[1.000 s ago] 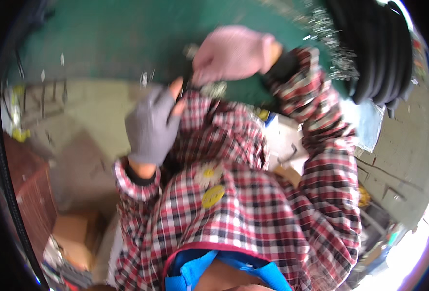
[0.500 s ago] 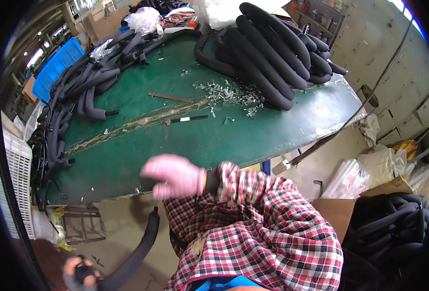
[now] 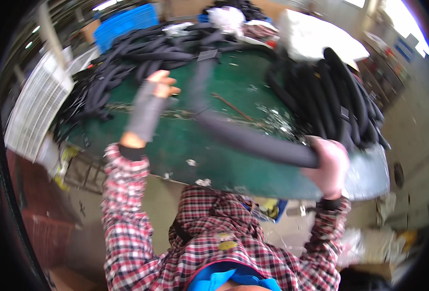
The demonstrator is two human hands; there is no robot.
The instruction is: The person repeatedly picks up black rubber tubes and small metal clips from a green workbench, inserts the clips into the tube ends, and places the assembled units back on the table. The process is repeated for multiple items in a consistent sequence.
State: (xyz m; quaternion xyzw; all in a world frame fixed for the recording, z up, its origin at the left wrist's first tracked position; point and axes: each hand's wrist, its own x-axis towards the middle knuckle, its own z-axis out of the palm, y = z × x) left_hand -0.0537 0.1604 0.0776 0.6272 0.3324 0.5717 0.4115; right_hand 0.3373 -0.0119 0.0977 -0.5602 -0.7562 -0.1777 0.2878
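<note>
My right hand (image 3: 330,165), in a pink knit glove, is closed round the near end of a long black foam tube (image 3: 253,143). From there the tube runs left over the table and bends away toward the back, its far part blurred. Left of that bend, my left hand (image 3: 157,89) is raised over the table in a grey glove with bare fingertips. Its fingers are apart and I see nothing held in them. Near my right hand lies a large bundle of black foam tubes (image 3: 316,97).
The green table (image 3: 175,155) carries scattered small metal clips (image 3: 277,119) and a thin brown strip (image 3: 231,106). More black tubes (image 3: 112,63) are heaped at the back left, by a blue crate (image 3: 125,26). A white slatted crate (image 3: 37,104) stands left, a white bag (image 3: 316,36) at the back.
My left hand has risen from the lower left, beside a black tube, to above the table. My right hand has moved right and now grips the tube. The view has shifted.
</note>
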